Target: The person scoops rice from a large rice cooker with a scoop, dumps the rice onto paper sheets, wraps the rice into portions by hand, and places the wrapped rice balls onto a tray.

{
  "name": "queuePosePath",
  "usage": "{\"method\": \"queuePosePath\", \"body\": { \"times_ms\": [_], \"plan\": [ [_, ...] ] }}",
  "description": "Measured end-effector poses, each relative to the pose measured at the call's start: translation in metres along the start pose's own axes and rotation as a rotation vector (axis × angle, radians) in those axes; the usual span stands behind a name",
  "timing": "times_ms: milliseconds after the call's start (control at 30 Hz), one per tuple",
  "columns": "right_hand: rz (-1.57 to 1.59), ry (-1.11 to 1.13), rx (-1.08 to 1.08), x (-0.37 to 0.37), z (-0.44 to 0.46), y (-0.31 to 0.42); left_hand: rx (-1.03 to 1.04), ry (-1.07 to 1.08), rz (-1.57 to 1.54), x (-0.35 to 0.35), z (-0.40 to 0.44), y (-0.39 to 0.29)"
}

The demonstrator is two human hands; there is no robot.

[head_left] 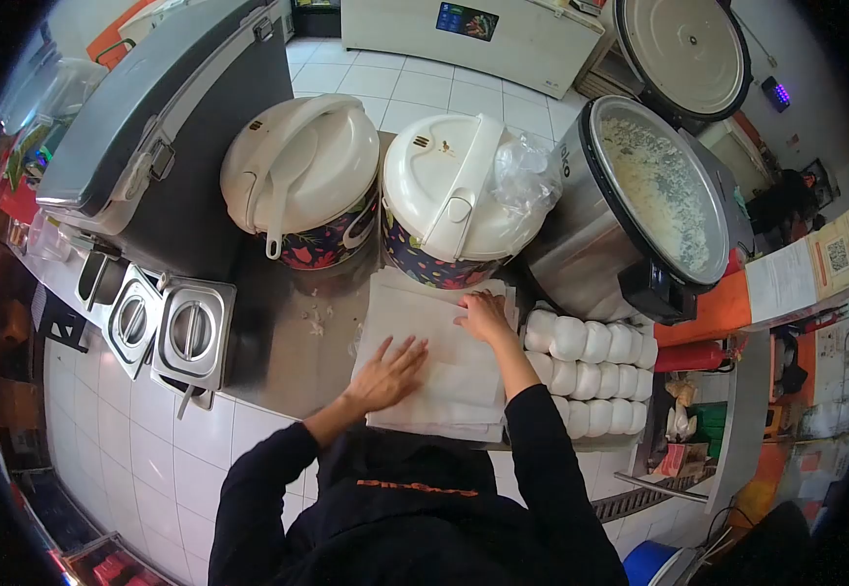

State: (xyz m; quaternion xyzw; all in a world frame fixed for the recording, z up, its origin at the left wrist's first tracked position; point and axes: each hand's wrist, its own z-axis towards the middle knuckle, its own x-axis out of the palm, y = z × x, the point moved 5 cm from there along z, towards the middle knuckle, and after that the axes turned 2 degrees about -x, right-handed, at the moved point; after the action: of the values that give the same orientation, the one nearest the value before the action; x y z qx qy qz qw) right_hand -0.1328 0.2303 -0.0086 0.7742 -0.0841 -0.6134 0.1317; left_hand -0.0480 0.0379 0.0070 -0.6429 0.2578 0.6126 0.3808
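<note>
A stack of white paper sheets (444,361) lies on the metal counter in front of me. My left hand (385,376) rests flat on the lower left of the top sheet, fingers spread. Near the stack's upper right edge, my right hand (483,316) has its fingers bent in, with the thumb and fingertips pinching at the paper. Just right of the sheets sit rows of white, rounded bundles (595,379), packed side by side; what is inside them is hidden.
Behind the paper stand two white-lidded rice cookers (302,166) (444,181), with a clear plastic bag (525,176) on the right one. A large open cooker (659,186) holds rice. Lidded steel containers (193,332) and a grey cooler box (170,127) are at left.
</note>
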Motion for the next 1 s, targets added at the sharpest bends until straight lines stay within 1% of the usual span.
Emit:
{"method": "queuePosePath", "body": {
  "times_ms": [67,100,167,200,267,300,367,400,433,467,500,533,600,667,733,767,833,867,933,967,1000],
  "plan": [
    [-0.018,0.076,-0.076,-0.004,-0.004,0.007,-0.011,-0.106,-0.019,-0.012,0.024,0.018],
    [-0.019,0.081,-0.078,-0.010,-0.010,0.013,-0.016,-0.105,-0.022,-0.023,0.036,0.025],
    [-0.015,0.239,-0.119,-0.020,-0.035,0.031,0.017,-0.290,0.091,-0.061,0.051,0.031],
    [-0.011,0.243,-0.115,-0.025,-0.047,0.040,0.018,-0.286,0.086,-0.066,0.055,0.035],
    [0.180,-0.030,-0.277,-0.041,-0.070,0.065,0.175,0.204,0.115,-0.046,0.057,0.032],
    [0.182,-0.028,-0.269,-0.036,-0.079,0.069,0.182,0.208,0.110,-0.045,0.052,0.029],
    [0.171,-0.069,-0.436,-0.028,-0.098,0.083,0.278,0.050,0.037,-0.049,0.033,0.015],
    [0.176,-0.066,-0.438,-0.019,-0.106,0.083,0.272,0.151,0.023,-0.040,0.026,0.010],
    [0.167,-0.155,-0.452,-0.011,-0.114,0.082,0.268,0.157,0.022,-0.037,0.020,0.005],
    [0.157,-0.245,-0.465,-0.005,-0.122,0.081,0.273,0.052,-0.024,-0.040,0.016,-0.001],
    [0.162,-0.244,-0.465,0.003,-0.127,0.080,0.279,-0.055,-0.069,-0.043,0.011,-0.007],
    [0.114,-0.265,-0.455,0.009,-0.131,0.078,0.284,-0.138,-0.007,-0.037,0.004,-0.010],
    [0.069,-0.286,-0.442,0.013,-0.138,0.079,0.311,-0.134,0.000,-0.025,-0.006,-0.014],
    [0.122,-0.411,-0.374,0.002,-0.146,0.085,0.337,-0.128,0.007,-0.014,-0.015,-0.017],
    [0.083,-0.436,-0.393,0.018,-0.152,0.082,0.295,-0.146,-0.105,-0.006,-0.020,-0.018],
    [0.039,-0.461,-0.415,0.028,-0.154,0.079,0.300,-0.144,-0.106,-0.003,-0.022,-0.019],
    [-0.010,-0.468,-0.388,0.047,-0.156,0.064,0.276,-0.226,-0.104,-0.005,-0.028,-0.019],
    [-0.057,-0.473,-0.365,0.056,-0.156,0.054,0.277,-0.224,-0.104,-0.003,-0.032,-0.019],
    [-0.024,-0.429,-0.339,0.059,-0.156,0.039,0.061,-0.316,-0.181,-0.002,-0.039,-0.005],
    [0.006,-0.385,-0.312,0.063,-0.156,0.033,0.064,-0.313,-0.182,0.002,-0.044,0.002],
    [0.007,-0.385,-0.310,0.060,-0.155,0.033,0.065,-0.259,-0.198,0.007,-0.048,0.012]
  ]
}}
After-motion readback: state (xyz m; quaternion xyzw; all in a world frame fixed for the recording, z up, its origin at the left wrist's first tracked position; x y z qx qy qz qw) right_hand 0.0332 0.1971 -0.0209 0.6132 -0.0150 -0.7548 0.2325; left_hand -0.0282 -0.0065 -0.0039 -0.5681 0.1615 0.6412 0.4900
